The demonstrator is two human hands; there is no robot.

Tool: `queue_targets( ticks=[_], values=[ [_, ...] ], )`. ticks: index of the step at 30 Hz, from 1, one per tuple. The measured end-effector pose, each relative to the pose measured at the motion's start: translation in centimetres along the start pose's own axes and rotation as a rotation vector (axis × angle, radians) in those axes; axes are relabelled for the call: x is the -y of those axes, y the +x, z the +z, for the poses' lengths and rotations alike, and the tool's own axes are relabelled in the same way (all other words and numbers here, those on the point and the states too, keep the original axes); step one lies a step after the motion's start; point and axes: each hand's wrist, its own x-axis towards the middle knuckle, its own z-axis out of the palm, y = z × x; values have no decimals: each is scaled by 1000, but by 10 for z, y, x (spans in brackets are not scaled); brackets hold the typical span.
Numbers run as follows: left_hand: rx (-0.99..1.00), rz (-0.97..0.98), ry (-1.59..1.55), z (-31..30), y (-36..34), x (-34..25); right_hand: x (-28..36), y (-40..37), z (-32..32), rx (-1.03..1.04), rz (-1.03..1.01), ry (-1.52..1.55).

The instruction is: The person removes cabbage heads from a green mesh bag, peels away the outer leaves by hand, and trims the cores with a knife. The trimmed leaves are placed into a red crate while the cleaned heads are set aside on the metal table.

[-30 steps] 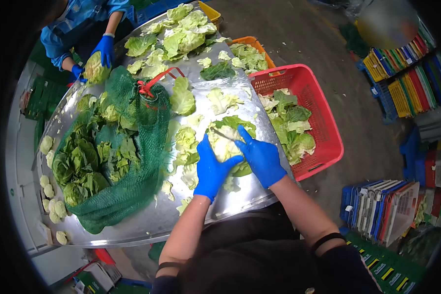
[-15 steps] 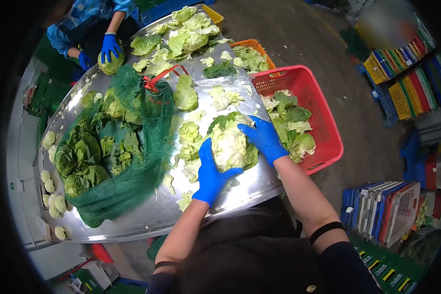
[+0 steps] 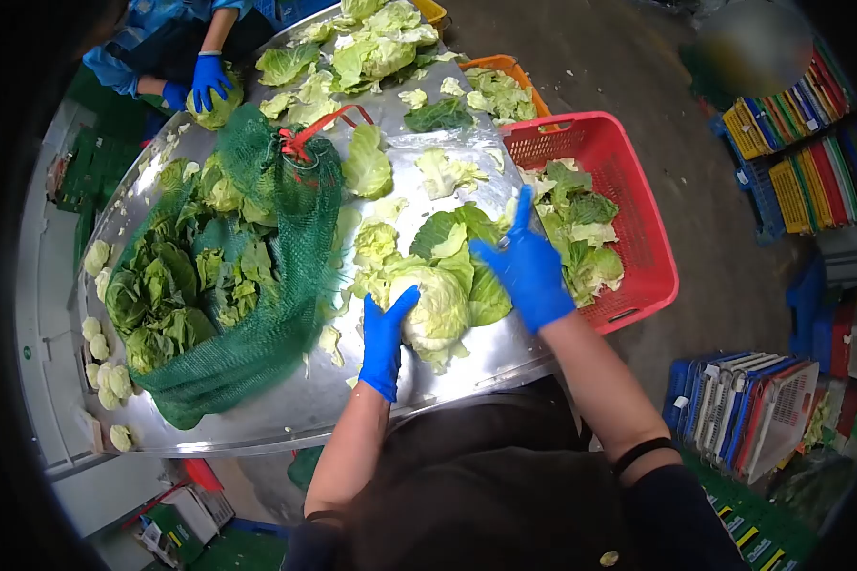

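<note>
A pale green cabbage (image 3: 435,309) sits on the metal table close to its front edge. My left hand (image 3: 384,341), in a blue glove, grips the left side of this head with the thumb spread from the fingers. To the right, my right hand (image 3: 531,271), also gloved in blue, is apart from the head, fingers spread and slightly blurred. Between the hands, large loose cabbage leaves (image 3: 467,249) lie behind and beside the head. More trimmed leaves (image 3: 376,243) are scattered to the left.
A red crate (image 3: 649,252) with leaves stands right of the metal table (image 3: 257,423); an orange crate (image 3: 519,65) is behind it. A green mesh bag (image 3: 305,276) of cabbages lies left. Across the table, a co-worker's gloved hand (image 3: 209,81) rests on a cabbage. Stacked crates (image 3: 738,409) stand right.
My right hand has come off the cabbage and opened. The cabbage has turned and sits slightly nearer to me, with outer leaves spread behind it. My left hand has shifted a little left.
</note>
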Motion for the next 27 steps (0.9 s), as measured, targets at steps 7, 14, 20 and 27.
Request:
queue_targets(
  ticks=[7,14,20,27],
  values=[
    [-73,28,29,0,6,5,-3,-63,54,151,-382,-115],
    [-28,-188,9,-10,6,-4,-76,-7,11,-39,-43,143],
    [106,-269,-321,-12,-5,1,-33,-39,-19,-78,-168,53],
    [157,-439,118,-7,-40,-30,-32,-57,28,252,-215,336]
  ],
)
